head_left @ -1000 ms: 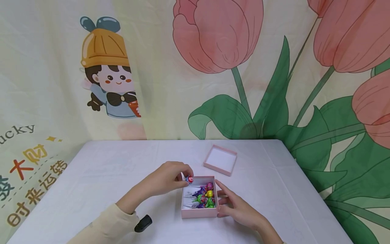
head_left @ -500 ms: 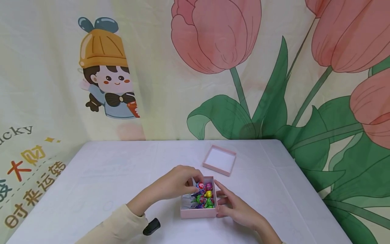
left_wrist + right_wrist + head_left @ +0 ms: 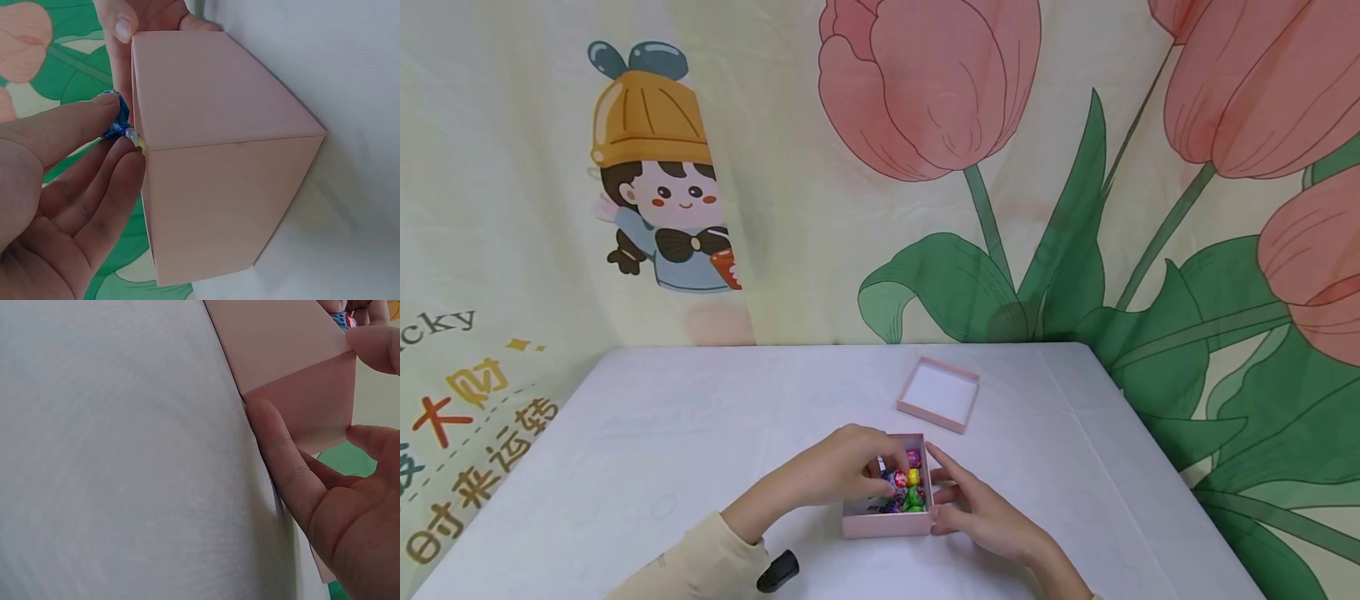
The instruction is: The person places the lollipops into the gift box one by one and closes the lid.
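Note:
My left hand [image 3: 838, 468] reaches over the pink box [image 3: 886, 525] and pinches a lollipop [image 3: 116, 122] in a shiny blue wrapper between thumb and fingers. Its wrapped head is just above the box's rim in the left wrist view, and part of its stick is hidden. Several wrapped lollipops [image 3: 916, 497] in green, yellow, pink and purple lie inside the box, partly covered by that hand. My right hand [image 3: 981, 510] rests against the box's right wall, its thumb by the near corner and its forefinger stretched to the far corner.
Behind the box, slightly right, the pink lid [image 3: 938, 395] lies with its white inside up. A white cloth covers the table [image 3: 700, 417]. A printed curtain with tulips [image 3: 932, 83] hangs along the table's back edge. A black device [image 3: 778, 572] sits by the left sleeve.
My left hand has carried the blue lollipop from the box's far left corner rightward and nearer, over the other lollipops. My right hand stays at the box's right side.

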`<state>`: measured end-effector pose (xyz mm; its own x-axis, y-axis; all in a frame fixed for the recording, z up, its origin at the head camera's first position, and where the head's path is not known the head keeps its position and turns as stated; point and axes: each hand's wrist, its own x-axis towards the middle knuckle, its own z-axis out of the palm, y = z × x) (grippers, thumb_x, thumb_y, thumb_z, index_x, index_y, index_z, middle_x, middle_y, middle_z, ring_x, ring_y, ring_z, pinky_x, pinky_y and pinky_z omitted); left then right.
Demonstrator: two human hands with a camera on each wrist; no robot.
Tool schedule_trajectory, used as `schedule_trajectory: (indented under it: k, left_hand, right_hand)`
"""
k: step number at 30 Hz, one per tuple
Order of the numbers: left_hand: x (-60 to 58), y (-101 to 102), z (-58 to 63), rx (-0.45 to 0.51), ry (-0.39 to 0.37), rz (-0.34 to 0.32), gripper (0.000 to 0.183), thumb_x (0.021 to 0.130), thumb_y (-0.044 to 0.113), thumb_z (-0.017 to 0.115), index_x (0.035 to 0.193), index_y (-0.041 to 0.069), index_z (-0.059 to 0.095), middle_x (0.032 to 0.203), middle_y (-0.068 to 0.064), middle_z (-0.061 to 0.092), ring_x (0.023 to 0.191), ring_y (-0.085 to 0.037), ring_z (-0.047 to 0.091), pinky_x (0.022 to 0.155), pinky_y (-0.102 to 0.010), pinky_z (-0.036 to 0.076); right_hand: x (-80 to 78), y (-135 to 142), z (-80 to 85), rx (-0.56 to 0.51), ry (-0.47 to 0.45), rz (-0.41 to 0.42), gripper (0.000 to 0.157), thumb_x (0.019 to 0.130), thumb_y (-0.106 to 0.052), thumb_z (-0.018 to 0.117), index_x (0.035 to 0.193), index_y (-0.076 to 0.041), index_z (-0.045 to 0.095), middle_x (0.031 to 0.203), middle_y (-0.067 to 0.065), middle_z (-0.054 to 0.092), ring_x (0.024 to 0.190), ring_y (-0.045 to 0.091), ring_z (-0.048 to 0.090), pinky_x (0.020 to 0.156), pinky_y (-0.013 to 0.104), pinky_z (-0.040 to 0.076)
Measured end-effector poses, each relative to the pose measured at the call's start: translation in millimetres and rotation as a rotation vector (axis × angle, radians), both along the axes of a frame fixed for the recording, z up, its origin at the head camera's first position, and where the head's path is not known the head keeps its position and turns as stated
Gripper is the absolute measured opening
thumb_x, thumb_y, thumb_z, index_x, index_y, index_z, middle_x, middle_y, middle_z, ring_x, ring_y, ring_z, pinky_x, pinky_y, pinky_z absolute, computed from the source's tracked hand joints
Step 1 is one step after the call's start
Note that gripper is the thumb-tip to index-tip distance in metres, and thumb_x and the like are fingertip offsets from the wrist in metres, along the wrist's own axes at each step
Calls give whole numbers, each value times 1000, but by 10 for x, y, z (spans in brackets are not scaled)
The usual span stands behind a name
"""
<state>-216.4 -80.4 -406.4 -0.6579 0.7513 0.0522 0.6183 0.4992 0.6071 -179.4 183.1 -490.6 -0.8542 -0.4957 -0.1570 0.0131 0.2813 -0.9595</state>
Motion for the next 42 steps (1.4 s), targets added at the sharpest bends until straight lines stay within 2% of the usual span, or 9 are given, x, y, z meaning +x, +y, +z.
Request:
schedule_trajectory:
  k: [8, 15, 25, 32, 42]
  left_hand:
    - [6, -20, -56, -28, -18, -18, 19, 91, 9, 85, 102, 21, 76, 96, 13, 70, 76, 1, 64, 72, -18, 56]
    - [-7, -33, -112, -45, 19, -57, 18, 89, 10, 87, 104, 19, 80, 94, 11, 67, 79, 2, 63, 73, -18, 55]
    - [-13, -28, -193, -75, 45, -66, 18, 89, 11, 87, 102, 22, 81, 90, 11, 65, 80, 0, 60, 75, -18, 53]
    - [4, -21, -199, -103, 28, -51, 16, 89, 12, 86, 102, 21, 82, 85, 11, 63, 77, -3, 57, 71, -18, 50]
    - [10, -35, -141, -106, -17, -57, 17, 89, 9, 86, 102, 19, 81, 86, 10, 65, 79, -1, 60, 75, -18, 53]
  right_hand:
    - [5, -5, 14, 0, 13, 3, 86, 102, -21, 68, 171, -28, 18, 154, 18, 45, 125, 30, 60, 89, 36, 62]
    - [8, -13, 22, 14, 7, -7, 86, 102, -24, 70, 171, -29, 19, 153, 18, 46, 124, 29, 61, 89, 37, 63]
    - [9, -13, 16, 11, 2, -6, 86, 102, -24, 70, 171, -30, 19, 154, 17, 46, 125, 29, 60, 90, 37, 62]
    - [11, -7, 10, 2, 11, -3, 86, 102, -22, 69, 171, -30, 18, 153, 18, 46, 125, 29, 60, 90, 37, 62]
    - [23, -9, 30, -12, 11, 1, 86, 103, -22, 69, 171, -29, 18, 153, 18, 45, 125, 29, 60, 89, 36, 62]
